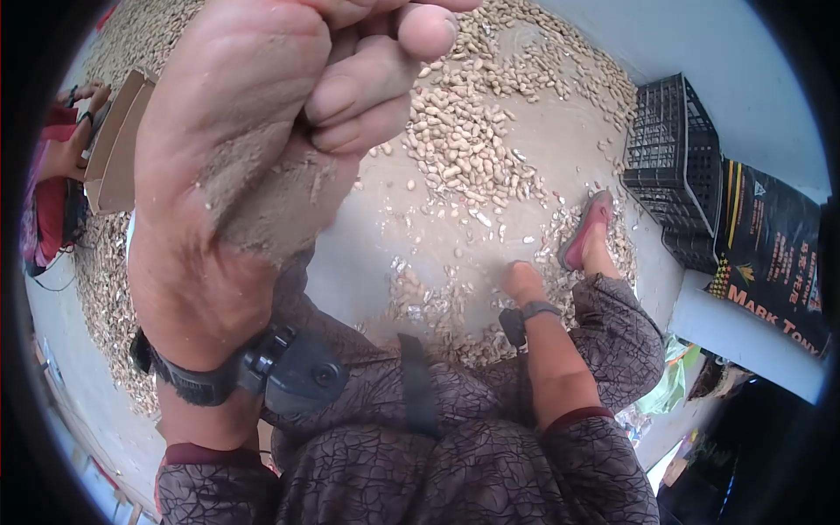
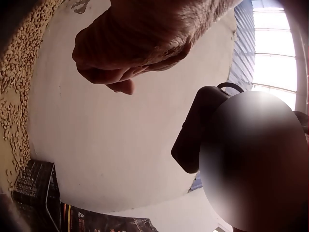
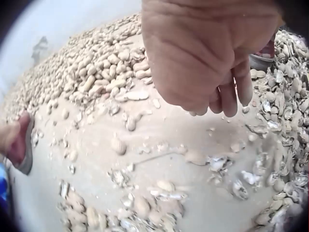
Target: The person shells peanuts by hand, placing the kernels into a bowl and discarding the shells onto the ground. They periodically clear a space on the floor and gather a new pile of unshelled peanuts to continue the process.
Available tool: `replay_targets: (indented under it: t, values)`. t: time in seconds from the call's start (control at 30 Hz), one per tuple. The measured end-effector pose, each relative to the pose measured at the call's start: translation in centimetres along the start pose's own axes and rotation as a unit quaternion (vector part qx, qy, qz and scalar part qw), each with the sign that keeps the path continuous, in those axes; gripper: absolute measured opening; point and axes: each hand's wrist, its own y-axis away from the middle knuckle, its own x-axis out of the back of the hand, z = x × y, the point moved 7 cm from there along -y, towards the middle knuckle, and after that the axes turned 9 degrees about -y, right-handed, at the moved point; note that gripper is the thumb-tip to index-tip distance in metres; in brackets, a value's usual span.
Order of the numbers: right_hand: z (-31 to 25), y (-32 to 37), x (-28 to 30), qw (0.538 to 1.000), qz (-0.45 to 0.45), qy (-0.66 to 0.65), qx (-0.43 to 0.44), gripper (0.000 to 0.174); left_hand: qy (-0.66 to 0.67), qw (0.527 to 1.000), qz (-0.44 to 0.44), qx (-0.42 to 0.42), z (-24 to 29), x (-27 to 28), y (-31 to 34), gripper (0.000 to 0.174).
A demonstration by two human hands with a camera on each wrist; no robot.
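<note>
My left hand [image 1: 254, 131] is raised close to the head camera, palm showing, with brown dust on it. Its fingers curl in toward the palm and nothing shows between them; the upper part is cut off by the head view's edge. In the left wrist view the same hand [image 2: 130, 53] appears dark against a pale wall. Low over the floor between my legs is my right hand [image 1: 525, 282]. In the right wrist view its fingers [image 3: 228, 99] point down, fairly straight, close over the dusty floor, among scattered peanuts [image 3: 118, 146] and broken shells [image 3: 239, 189].
A large spread of unshelled peanuts [image 1: 464, 131] covers the floor ahead. Black plastic crates [image 1: 656, 144] and a black printed sack [image 1: 774, 254] stand at the right. Another person's arm [image 1: 66, 157] is beside a cardboard box [image 1: 122, 149] at the left. My foot wears a red shoe [image 1: 584, 229].
</note>
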Motion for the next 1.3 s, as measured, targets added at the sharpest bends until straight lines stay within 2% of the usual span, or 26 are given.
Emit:
replay_targets:
  t: [0.03, 0.17, 0.23, 0.27, 0.33, 0.47, 0.53, 0.67, 0.77, 0.8, 1.0, 1.17, 1.3]
  values:
    - [0.5, -0.1, 0.8, 0.995, 0.038, -0.083, -0.029, 0.023, 0.002, 1.0, 0.001, 0.003, -0.3, -0.1, -0.1, 0.03]
    - [-2.6, -1.2, 2.4, 0.989, 0.09, -0.115, 0.021, 0.024, 0.006, 1.0, 0.009, 0.011, -1.1, -0.5, 0.3, 0.029]
    - [-6.2, -1.6, 3.4, 0.966, 0.165, -0.132, 0.149, 0.024, 0.009, 1.0, 0.014, 0.017, -1.7, -0.6, 0.3, 0.029]
    - [-7.1, -2.2, 3.5, 0.966, 0.162, -0.133, 0.149, 0.024, 0.01, 1.0, 0.016, 0.02, -1.8, -0.1, 0.2, 0.029]
    - [-10.0, -2.9, 3.2, 0.958, 0.146, -0.106, 0.224, 0.023, 0.011, 0.999, 0.023, 0.026, -1.9, 1.2, 0.4, 0.029]
    - [-11.1, -4.2, 2.1, 0.977, 0.102, -0.072, 0.176, 0.024, 0.012, 0.999, 0.035, 0.036, -2.6, 1.8, 0.3, 0.029]
    - [-9.8, -4.9, -0.5, 0.99, 0.022, -0.046, 0.132, 0.025, 0.014, 0.998, 0.04, 0.038, -2.8, 2.1, 0.2, 0.029]
    - [-7.4, -4.3, -4.0, 0.99, 0.015, -0.066, 0.12, 0.026, 0.013, 0.998, 0.046, 0.034, -2.8, 1.7, 0.4, 0.029]
    - [-6.8, -3.1, -4.0, 0.987, 0.038, -0.112, 0.109, 0.027, 0.01, 0.999, 0.042, 0.032, -2.8, -0.3, 0.4, 0.029]
    - [-6.7, -3.0, -4.1, 0.988, 0.044, -0.111, 0.1, 0.027, 0.008, 0.999, 0.039, 0.029, -2.2, 0.9, 0.0, 0.029]
    - [-8.0, -2.1, -2.6, 0.985, 0.075, -0.116, 0.101, 0.024, -0.008, 0.999, 0.025, 0.018, -1.6, -2.9, -1.3, 0.028]
    - [-8.6, -2.9, -3.5, 0.983, 0.073, -0.092, 0.142, 0.02, -0.011, 0.999, 0.034, 0.018, -1.7, -3.1, -1.1, 0.028]
    - [-8.9, -3.4, -3.8, 0.986, 0.063, -0.09, 0.126, 0.019, -0.013, 0.999, 0.047, 0.018, -1.8, -2.7, -1.2, 0.028]
